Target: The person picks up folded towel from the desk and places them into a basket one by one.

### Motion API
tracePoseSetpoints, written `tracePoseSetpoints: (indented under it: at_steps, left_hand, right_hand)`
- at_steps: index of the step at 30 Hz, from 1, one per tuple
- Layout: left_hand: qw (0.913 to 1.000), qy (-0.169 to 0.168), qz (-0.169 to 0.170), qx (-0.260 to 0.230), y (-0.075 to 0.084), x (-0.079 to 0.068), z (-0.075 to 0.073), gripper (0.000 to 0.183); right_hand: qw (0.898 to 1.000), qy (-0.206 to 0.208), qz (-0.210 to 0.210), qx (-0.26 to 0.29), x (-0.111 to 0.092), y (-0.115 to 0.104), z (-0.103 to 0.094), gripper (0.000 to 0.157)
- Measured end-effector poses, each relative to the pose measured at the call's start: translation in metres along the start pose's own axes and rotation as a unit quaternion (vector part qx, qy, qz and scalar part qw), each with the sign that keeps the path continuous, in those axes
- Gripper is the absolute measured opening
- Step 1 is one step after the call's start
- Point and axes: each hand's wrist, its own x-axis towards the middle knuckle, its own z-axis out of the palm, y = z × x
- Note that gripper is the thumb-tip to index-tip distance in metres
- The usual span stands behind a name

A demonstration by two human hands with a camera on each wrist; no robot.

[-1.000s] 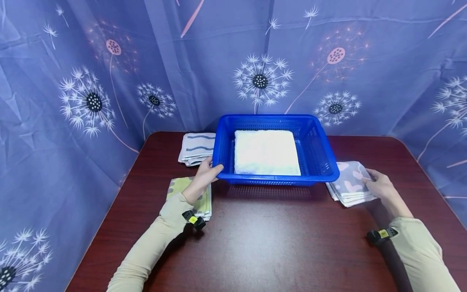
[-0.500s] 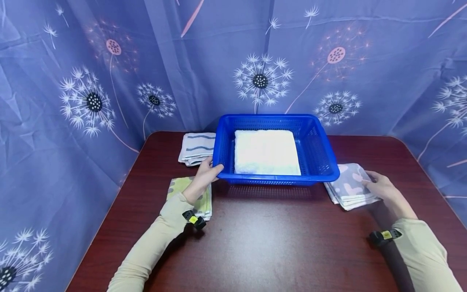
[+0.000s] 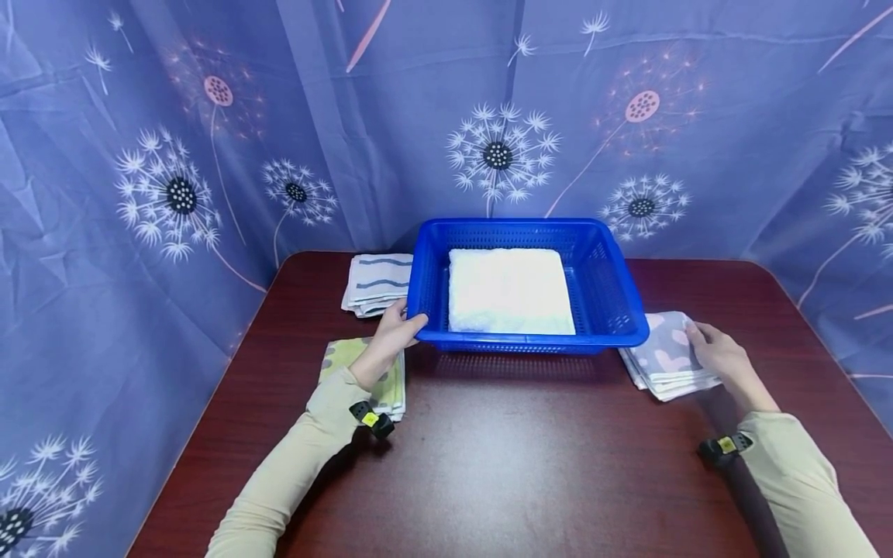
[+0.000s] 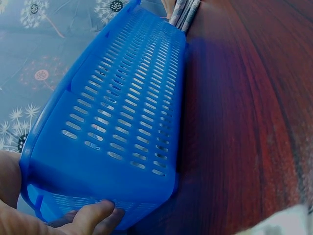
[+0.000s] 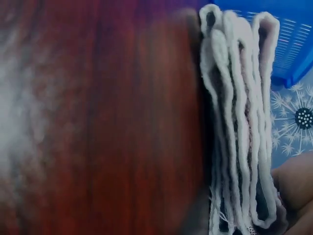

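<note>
A blue perforated plastic basket (image 3: 530,339) stands at the back middle, a folded white towel (image 3: 511,291) lying inside. My left hand (image 3: 394,333) grips its left front corner, thumb over the rim; in the left wrist view, the fingers (image 4: 95,215) curl under the basket's outer wall (image 4: 122,112). Right of the basket lies a folded grey towel with pink hearts (image 3: 666,353), its stacked white edges (image 5: 239,122) facing the right wrist camera. My right hand (image 3: 722,356) holds this towel at its right side, thumb on top; its lower fingers are hidden.
A striped white and grey folded towel (image 3: 377,279) sits left of the basket, partly behind it. Below it lies a yellow-green folded towel (image 3: 342,355), partly under my left forearm. A blue dandelion-print curtain (image 3: 418,116) closes off the back of the dark red wooden table (image 3: 516,457).
The grey towel has shifted slightly toward the front. My right hand first drew back a little to the right, then moved left over the towel's edge. Left hand and basket stay put.
</note>
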Motion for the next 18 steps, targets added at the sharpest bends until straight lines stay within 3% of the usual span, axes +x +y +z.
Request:
tracePoseSetpoints:
  at_steps: [8,18]
  left_hand:
    - [1.0,-0.002,0.003,0.001,0.001,0.0,-0.001,0.048]
    - [1.0,0.001,-0.003,-0.001,-0.002,0.002,-0.001,0.049]
  right_hand:
    - [0.999,-0.011,0.01,0.04,-0.001,0.002,0.0,0.068]
    - [0.999,-0.022,0.0,0.037,-0.01,0.0,0.0,0.065]
